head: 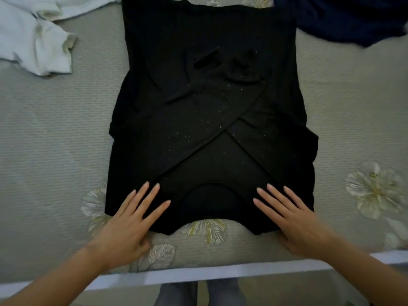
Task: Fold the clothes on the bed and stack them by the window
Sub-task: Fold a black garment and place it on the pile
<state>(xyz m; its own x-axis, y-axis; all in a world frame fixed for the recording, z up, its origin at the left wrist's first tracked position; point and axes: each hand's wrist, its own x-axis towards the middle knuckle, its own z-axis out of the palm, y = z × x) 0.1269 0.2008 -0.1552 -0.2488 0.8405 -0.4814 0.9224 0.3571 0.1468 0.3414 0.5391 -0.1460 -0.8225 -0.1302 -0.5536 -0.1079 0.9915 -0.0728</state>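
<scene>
My left hand (130,219) and right hand (293,219) press flat, fingers straight, on the black shirt (207,120), its 2 sleeves crossed; white garment (37,38) and navy garment (344,16) lie beyond it.

Black shirt (207,120) flat on grey bedspread (55,138) with flower print, both sleeves folded inward and crossed, neckline at near edge. Left hand (130,219) and right hand (293,217) press flat on shirt's near corners, fingers straight and spread. White garment (37,38) crumpled far left; dark blue garment (348,18) far right, both apart from shirt.
</scene>
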